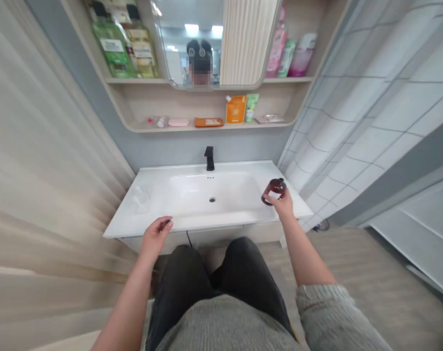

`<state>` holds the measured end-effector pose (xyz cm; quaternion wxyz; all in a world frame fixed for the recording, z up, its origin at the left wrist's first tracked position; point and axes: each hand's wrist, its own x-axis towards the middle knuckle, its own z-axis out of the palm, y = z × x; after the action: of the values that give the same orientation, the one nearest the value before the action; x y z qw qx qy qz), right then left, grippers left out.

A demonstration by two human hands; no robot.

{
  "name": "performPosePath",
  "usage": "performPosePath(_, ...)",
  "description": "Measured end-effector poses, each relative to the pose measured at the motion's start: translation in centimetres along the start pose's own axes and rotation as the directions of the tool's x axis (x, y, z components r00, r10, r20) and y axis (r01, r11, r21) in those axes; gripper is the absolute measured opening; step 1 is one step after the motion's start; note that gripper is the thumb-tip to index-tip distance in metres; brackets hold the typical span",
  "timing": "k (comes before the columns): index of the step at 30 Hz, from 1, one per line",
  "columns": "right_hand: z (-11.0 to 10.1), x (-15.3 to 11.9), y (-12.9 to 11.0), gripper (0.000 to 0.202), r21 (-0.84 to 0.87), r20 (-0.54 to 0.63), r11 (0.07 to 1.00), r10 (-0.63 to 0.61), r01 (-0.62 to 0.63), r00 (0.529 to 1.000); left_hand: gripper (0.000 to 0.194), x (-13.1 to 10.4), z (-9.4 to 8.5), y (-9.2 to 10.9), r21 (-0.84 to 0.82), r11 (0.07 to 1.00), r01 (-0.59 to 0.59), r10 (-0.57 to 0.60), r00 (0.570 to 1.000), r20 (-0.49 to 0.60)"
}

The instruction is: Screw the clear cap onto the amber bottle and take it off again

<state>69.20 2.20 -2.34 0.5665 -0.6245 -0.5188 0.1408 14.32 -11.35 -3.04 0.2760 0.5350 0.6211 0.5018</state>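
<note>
A dark red bottle (273,191) is gripped by the right hand (282,204) over the counter's right end, while a small dark object, too small to identify, is pinched in the left hand (158,235) near the front edge. Should the bottle be tipped or its smooth side slip, liquid could be spilled onto the white counter (151,219), which is set with a basin (228,195) below a mirrored shelf unit (208,82) and flanked by curtains (367,87).
</note>
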Motion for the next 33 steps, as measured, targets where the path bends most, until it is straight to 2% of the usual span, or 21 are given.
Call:
performPosePath(4,2.2,-6.4,-5.2,0.079,0.168,0.245,0.985,-0.001,-0.041,0.969,0.04,-0.8,3.0,5.4,-0.1,0.991,-0.09,0.102,0.988,0.118)
performPosePath(9,4.7,-14.1,-12.0,0.085,0.305,0.503,0.947,-0.067,-0.105,0.862,0.042,-1.7,6.4,12.6,-0.201,0.966,-0.165,0.207,0.956,0.21)
performPosePath(13,4.8,-18.0,-16.3,0.079,0.362,0.625,0.928,-0.17,-0.09,0.762,0.037,-3.2,7.8,16.0,-0.354,0.923,-0.148,0.231,0.951,0.204)
performPosePath(17,3.8,-19.9,-18.8,0.084,0.377,0.665,0.925,-0.238,-0.043,0.708,0.035,-5.4,7.7,17.4,-0.44,0.894,-0.08,0.204,0.948,0.243)
performPosePath(20,3.0,-20.8,-19.5,0.083,0.385,0.675,0.922,-0.262,-0.027,0.69,0.03,-7.1,7.0,17.7,-0.431,0.898,-0.087,0.214,0.943,0.255)
performPosePath(24,2.3,-21.7,-19.6,0.081,0.382,0.653,0.924,-0.285,0.02,0.702,0.022,-8.6,6.7,17.4,-0.386,0.909,-0.156,0.248,0.947,0.203)
performPosePath(29,1.9,-22.5,-19.3,0.078,0.329,0.648,0.944,-0.229,0.004,0.727,0.011,-9.5,7.1,17.6,-0.293,0.899,-0.325,0.366,0.926,0.095)
performPosePath(33,1.5,-22.9,-19.1,0.077,0.292,0.617,0.955,-0.224,0.046,0.754,0.012,-10.2,7.4,18.7,-0.248,0.889,-0.384,0.429,0.888,0.163)
